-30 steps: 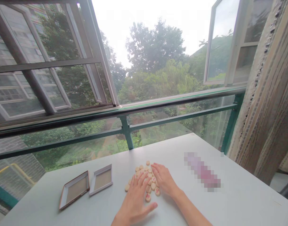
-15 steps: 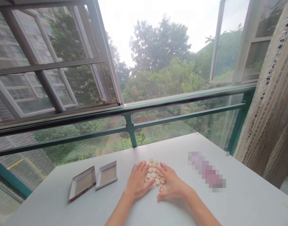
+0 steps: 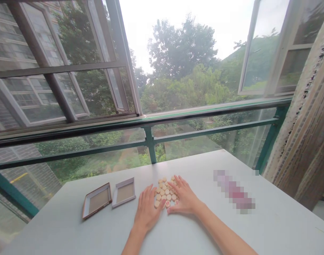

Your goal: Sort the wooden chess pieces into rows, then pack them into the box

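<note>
A cluster of round, pale wooden Chinese chess pieces lies on the white table between my two hands. A few of them at the near edge show red characters; the others in view look blank on top. My left hand lies along the left side of the cluster, its fingers stretched out and its thumb at the near edge. On the right, my right hand arches with fingers apart over the pieces' right side, hiding some of them. Both hands touch the cluster without gripping any piece.
Left of my hands rest an open, shallow box half with a brown rim and a pale grey one. A pixelated pinkish item lies at the right. Behind the table runs a green railing; a curtain hangs at the right.
Both hands have shifted left, and the pieces between them have moved left and bunched together. The right hand has drawn back from the near piece. The camera view has also shifted slightly.
</note>
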Demonstrator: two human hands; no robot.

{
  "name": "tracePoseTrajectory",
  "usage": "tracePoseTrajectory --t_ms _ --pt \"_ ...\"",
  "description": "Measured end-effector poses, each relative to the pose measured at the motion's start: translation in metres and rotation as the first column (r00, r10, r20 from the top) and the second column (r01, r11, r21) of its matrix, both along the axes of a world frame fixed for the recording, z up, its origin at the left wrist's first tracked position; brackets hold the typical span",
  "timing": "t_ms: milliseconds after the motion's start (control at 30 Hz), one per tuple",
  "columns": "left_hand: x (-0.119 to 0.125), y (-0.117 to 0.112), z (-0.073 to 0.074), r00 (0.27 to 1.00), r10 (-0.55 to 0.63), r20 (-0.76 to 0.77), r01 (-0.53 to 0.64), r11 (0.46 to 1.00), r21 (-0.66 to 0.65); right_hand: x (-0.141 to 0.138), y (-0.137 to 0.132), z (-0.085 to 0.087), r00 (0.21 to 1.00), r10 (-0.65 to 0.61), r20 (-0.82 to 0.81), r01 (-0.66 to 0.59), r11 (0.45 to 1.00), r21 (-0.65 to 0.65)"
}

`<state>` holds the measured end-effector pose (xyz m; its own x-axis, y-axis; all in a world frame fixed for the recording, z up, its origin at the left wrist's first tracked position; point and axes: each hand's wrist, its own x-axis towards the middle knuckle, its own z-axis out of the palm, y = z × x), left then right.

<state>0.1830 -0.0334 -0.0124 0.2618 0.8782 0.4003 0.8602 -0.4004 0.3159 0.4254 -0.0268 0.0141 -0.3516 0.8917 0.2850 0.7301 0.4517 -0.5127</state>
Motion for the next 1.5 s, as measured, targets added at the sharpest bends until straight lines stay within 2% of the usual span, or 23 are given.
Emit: tracePoseTrajectory --t_ms 133,367,533,633,733,833,967,1167,1300,1500 --pt "0.0 0.0 0.001 0.998 -0.063 -0.03 0.061 0.994 -0.086 -0.003 0.006 0.001 0.999 0.044 0.02 -0.044 0.999 0.023" --pt "-0.001 0.002 -0.001 0.999 -0.037 -0.013 0.036 0.996 -0.087 -0.004 0.006 -0.002 0.999 0.036 -0.009 -0.035 0.995 0.088" --pt "0.005 0.004 -0.004 0.999 0.032 -0.028 -0.034 0.995 -0.096 -0.005 0.009 -0.006 1.0 0.006 -0.012 -0.005 0.997 0.075" --pt "0.011 0.002 -0.005 0.993 0.11 -0.041 -0.113 0.988 -0.104 -0.004 0.012 -0.008 0.989 -0.008 -0.146 0.015 0.999 0.047" --pt "0.015 -0.001 -0.006 0.99 0.128 -0.055 -0.133 0.986 -0.105 0.0 0.017 -0.012 0.907 -0.062 -0.416 0.071 0.997 0.007" --pt "0.017 -0.001 -0.004 0.997 0.054 -0.062 -0.061 0.992 -0.111 0.007 0.025 -0.018 0.817 -0.148 -0.557 0.156 0.987 -0.034" --pt "0.016 0.008 0.003 0.998 -0.029 -0.062 0.019 0.987 -0.159 0.015 0.035 -0.027 0.722 -0.241 -0.649 0.226 0.968 -0.108" --pt "0.014 0.025 0.006 0.994 -0.081 -0.077 0.066 0.98 -0.187 0.019 0.04 -0.032 0.608 -0.291 -0.739 0.227 0.955 -0.19" --pt "0.011 0.035 0.008 0.992 -0.086 -0.088 0.07 0.983 -0.171 0.018 0.038 -0.03 0.573 -0.297 -0.764 0.213 0.954 -0.211" --pt "0.004 0.049 0.017 0.99 -0.085 -0.113 0.07 0.988 -0.135 0.015 0.038 -0.029 0.563 -0.288 -0.775 0.198 0.957 -0.212"
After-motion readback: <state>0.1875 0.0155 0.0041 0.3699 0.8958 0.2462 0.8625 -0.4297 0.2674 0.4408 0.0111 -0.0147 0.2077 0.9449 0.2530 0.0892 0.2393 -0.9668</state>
